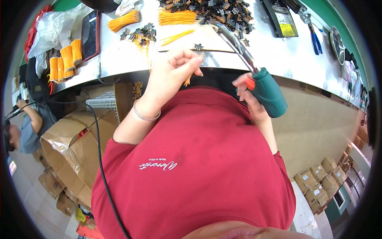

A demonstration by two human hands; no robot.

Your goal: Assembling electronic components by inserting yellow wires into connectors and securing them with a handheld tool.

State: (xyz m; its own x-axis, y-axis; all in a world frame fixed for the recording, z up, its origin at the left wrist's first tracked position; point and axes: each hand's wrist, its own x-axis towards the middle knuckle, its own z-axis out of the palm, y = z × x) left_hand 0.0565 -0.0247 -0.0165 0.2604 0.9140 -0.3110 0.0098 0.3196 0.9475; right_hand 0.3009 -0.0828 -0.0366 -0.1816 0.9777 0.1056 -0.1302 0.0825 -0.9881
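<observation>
My left hand (177, 67) is closed in a pinch above the table's near edge. A short bit of orange wire (187, 82) shows below its fingers. My right hand (250, 95) is wrapped about the grip of a soldering gun (271, 95) with a green handle, its fingers by the orange-red trigger; the handle hides part of the hand. The gun's long metal front slants up and left over the table. Just beyond my left fingertips lies one small black switch-like part (198, 47). Farther back are loose orange wires (178, 37) and wired black parts (140, 36).
A heap of small black parts (227, 16) covers the back middle, beside an orange wire bundle (124, 20). Blue-handled pliers (315, 42) and a black tray (284, 24) lie right. Left are wire bundles (67, 57), a cardboard box (75, 139) and another person (34, 123).
</observation>
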